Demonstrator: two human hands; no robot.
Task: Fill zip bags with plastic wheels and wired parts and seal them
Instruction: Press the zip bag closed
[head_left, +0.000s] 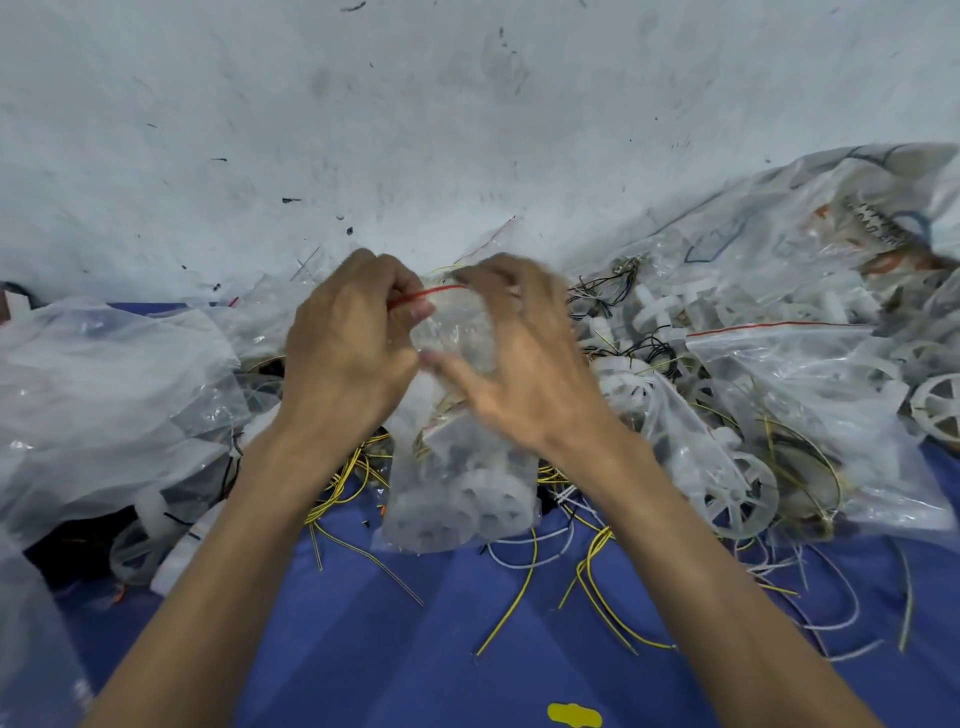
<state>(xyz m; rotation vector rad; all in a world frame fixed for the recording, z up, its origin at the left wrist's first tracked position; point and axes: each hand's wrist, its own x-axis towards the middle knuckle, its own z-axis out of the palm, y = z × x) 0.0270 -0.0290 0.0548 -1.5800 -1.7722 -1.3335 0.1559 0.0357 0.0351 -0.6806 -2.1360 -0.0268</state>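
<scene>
Only writing in sight is the dark print on the big clear sack (857, 218) way out past your right fingertips, and it's crumpling too much to read. You're pinching the red zip strip (426, 295) of the zip bag (457, 457) with your left hand (353, 338), thumb and curled fingers squeezing its left end. Your right hand (519, 358) is gripping the bag's top too, fingers hooking over the strip's other end and thumb stretching across the crinkly clear film, though it's blurring a bit. The bag is hanging below your fingers, and at least two white plastic wheels (467, 504) with round holes are sitting in its bottom. Whatever's higher up inside is too murky to call. Under that, loose wires (592, 571), yellow and white, are sprawling over blue cloth (389, 649). Off to the right of your right fingers, a second zip bag (779, 364) with its own red strip is lying on a heap of spoked wheels (940, 410).
</scene>
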